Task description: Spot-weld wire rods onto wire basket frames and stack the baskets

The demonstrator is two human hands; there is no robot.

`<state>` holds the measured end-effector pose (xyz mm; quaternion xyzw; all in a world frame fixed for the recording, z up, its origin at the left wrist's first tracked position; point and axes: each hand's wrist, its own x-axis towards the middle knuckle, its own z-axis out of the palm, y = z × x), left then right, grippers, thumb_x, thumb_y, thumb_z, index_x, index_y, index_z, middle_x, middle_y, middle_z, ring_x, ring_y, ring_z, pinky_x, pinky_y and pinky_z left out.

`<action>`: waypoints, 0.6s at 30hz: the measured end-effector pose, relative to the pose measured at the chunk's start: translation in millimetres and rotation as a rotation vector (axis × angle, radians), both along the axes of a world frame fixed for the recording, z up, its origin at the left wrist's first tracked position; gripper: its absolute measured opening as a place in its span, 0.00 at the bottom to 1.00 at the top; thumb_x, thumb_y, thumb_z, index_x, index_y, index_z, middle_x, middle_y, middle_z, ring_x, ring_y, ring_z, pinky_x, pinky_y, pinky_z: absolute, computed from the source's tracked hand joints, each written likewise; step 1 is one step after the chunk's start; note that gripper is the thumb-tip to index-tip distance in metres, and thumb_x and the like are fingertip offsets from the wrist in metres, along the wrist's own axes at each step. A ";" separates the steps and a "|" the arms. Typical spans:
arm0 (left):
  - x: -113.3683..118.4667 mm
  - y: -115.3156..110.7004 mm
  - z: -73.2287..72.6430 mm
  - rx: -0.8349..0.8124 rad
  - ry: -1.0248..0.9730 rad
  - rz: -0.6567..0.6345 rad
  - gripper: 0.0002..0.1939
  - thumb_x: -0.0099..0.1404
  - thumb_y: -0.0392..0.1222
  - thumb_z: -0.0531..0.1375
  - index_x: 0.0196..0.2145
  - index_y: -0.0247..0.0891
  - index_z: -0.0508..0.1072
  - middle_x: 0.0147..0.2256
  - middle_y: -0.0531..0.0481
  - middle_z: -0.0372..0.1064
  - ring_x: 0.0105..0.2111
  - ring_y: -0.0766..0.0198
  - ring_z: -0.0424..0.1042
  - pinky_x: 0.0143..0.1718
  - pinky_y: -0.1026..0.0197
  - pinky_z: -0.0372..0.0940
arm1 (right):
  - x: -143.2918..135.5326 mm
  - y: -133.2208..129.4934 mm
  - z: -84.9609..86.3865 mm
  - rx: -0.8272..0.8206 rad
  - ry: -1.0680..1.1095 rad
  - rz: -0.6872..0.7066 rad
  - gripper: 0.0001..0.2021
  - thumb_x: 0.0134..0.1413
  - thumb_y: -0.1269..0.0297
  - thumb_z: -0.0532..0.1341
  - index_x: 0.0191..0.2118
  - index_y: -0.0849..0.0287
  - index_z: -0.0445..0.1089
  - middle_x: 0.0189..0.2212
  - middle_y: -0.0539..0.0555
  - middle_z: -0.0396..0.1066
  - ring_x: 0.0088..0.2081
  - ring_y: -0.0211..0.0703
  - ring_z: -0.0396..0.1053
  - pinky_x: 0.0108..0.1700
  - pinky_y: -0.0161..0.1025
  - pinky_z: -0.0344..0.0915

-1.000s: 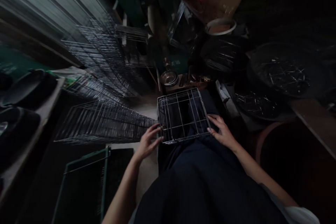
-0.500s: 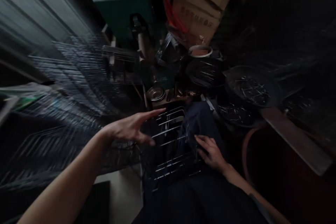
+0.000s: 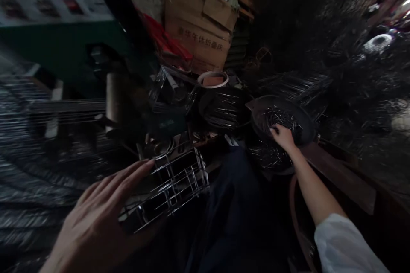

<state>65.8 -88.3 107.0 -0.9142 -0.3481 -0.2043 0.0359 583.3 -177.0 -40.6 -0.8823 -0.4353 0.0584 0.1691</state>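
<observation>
A small metal wire rack (image 3: 173,185) lies tilted over my lap. My left hand (image 3: 105,209) is at the rack's left side, fingers stretched out and apart from the thumb side, which is partly hidden. At the rim of a dark pan (image 3: 299,130) full of thin metal pieces (image 3: 278,117), my right hand (image 3: 282,136) has its fingers pinched together. Whatever may be between those fingertips is too small to make out.
A second pan (image 3: 224,108) holds long metal rods. Behind it are a round white-rimmed container (image 3: 213,80) and a cardboard box (image 3: 198,30). Blurred wire racks (image 3: 19,136) fill the left side. A flat board (image 3: 342,175) sticks out at right.
The view has turned to the right. My right hand has left the rack and reached the pan of metal pieces. The rack now lies at a different angle.
</observation>
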 end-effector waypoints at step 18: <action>30.7 68.9 -152.9 -0.291 0.062 -0.114 0.54 0.48 0.58 0.66 0.69 0.56 0.47 0.60 0.46 0.67 0.54 0.44 0.71 0.48 0.46 0.69 | 104.2 45.1 -61.9 -0.635 0.123 -0.023 0.11 0.67 0.61 0.63 0.49 0.62 0.71 0.47 0.57 0.70 0.45 0.48 0.71 0.48 0.48 0.72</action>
